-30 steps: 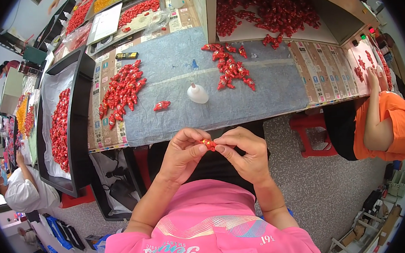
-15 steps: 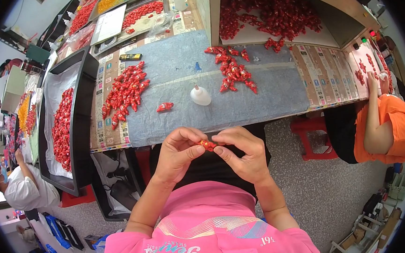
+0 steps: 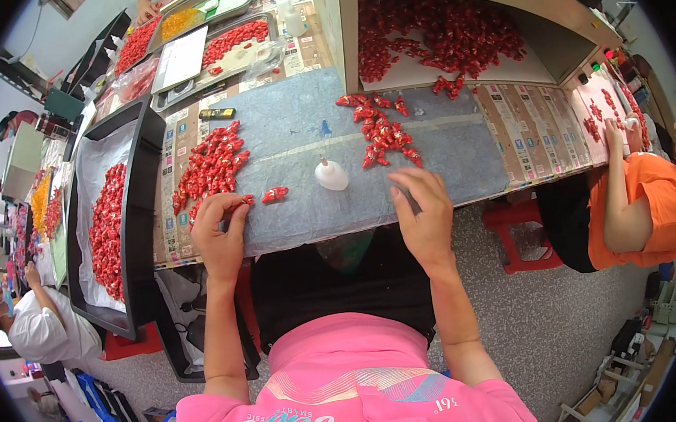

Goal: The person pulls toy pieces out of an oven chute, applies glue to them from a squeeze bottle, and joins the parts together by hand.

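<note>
My left hand (image 3: 222, 233) is at the table's front edge, beside the left pile of small red figurines (image 3: 211, 165). Its thumb and forefinger are pinched, and a small red figurine (image 3: 248, 199) shows at their tips. Just to the right lies a single red figurine (image 3: 275, 194) with gold marks. My right hand (image 3: 424, 214) hovers over the front edge with nothing in it, fingers loosely curled and the thumb apart. Beyond that hand lies a second pile of red figurines (image 3: 383, 133). Between the hands and piles stands a white squeeze bottle (image 3: 331, 175) with a thin tip.
A blue-grey cloth (image 3: 294, 147) covers the table's middle. To the left is a black tray (image 3: 141, 178) of red pieces; at the back right, an open box (image 3: 348, 45) holds many more. A black-and-yellow tool (image 3: 217, 113) lies behind the left pile. Co-workers sit on both sides.
My hands, which were together around a red figurine in front of my body, have parted. The left went forward and left to the pile; the right moved forward and emptied.
</note>
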`<action>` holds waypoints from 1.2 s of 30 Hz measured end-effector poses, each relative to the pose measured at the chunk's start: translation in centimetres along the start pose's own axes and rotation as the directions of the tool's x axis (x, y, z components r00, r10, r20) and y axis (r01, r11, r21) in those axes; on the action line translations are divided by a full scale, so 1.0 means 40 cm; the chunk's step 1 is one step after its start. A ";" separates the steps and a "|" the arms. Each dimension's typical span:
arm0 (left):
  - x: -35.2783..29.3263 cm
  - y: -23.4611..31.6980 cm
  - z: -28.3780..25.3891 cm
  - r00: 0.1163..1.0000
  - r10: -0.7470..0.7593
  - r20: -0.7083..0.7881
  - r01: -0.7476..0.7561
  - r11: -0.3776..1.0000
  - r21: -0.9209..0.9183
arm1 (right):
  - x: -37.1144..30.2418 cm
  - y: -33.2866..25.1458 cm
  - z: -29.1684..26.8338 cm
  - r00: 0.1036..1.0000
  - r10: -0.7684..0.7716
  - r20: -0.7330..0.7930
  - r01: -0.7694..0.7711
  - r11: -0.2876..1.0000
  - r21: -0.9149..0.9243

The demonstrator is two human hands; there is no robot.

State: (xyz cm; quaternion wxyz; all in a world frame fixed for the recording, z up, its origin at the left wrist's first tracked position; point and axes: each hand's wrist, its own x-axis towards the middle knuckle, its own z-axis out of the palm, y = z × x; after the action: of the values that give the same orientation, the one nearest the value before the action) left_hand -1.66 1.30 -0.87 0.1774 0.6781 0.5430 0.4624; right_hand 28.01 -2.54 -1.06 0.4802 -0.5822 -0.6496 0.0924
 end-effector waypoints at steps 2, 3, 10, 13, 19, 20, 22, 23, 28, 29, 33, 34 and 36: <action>0.003 0.004 0.007 0.998 0.062 -0.023 -0.060 0.994 0.093 | 0.030 0.008 0.011 0.999 -0.042 0.016 0.043 0.998 -0.047; 0.004 0.001 0.011 0.990 0.127 -0.061 -0.114 0.976 0.186 | 0.045 0.009 0.019 0.996 -0.083 0.037 0.086 0.992 -0.087; -0.009 0.035 0.025 0.958 0.232 -0.167 -0.171 0.934 0.313 | 0.108 0.032 0.068 0.965 -0.195 0.172 0.243 0.912 -0.330; -0.032 0.090 0.034 0.948 0.275 -0.161 -0.228 0.939 0.258 | 0.116 0.053 0.064 0.950 -0.218 0.224 0.279 0.915 -0.292; -0.083 0.177 0.105 0.965 0.263 -0.003 -0.263 0.965 -0.022 | 0.104 0.034 0.029 0.961 -0.246 0.127 0.265 0.951 -0.161; -0.088 0.187 0.118 0.962 0.264 0.066 -0.257 0.962 -0.094 | 0.097 0.029 0.026 0.967 -0.228 0.108 0.240 0.965 -0.105; -0.092 0.197 0.141 0.961 0.255 0.104 -0.239 0.961 -0.142 | 0.084 0.014 0.019 0.973 -0.211 0.091 0.216 0.975 -0.050; -0.093 0.199 0.150 0.958 0.249 0.143 -0.221 0.957 -0.187 | 0.073 0.002 0.010 0.983 -0.145 0.108 0.143 0.989 0.030; -0.088 0.224 0.171 0.969 0.196 0.149 -0.155 0.956 -0.250 | 0.016 -0.063 -0.032 0.977 -0.018 0.212 -0.034 0.970 0.240; -0.090 0.224 0.175 0.973 0.125 0.196 -0.051 0.937 -0.344 | 0.005 -0.071 -0.033 0.973 -0.023 0.231 -0.045 0.958 0.284; -0.112 0.204 0.183 0.866 -0.133 0.481 0.474 0.526 -0.707 | -0.025 -0.091 -0.026 0.963 -0.047 0.264 -0.065 0.914 0.400; -0.110 0.200 0.176 0.866 -0.135 0.481 0.474 0.526 -0.706 | -0.026 -0.096 -0.025 0.968 -0.046 0.247 -0.064 0.907 0.417; -0.100 0.188 0.150 0.738 -0.209 0.642 0.673 0.294 -0.678 | -0.024 -0.088 -0.020 0.961 -0.011 0.277 -0.143 0.836 0.530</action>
State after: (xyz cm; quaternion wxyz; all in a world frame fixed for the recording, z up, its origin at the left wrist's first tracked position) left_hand 7.65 -3.32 -0.08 0.7435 0.3797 0.3327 0.4386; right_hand 26.09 -4.78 1.24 0.5298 -0.4259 -0.6345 0.3678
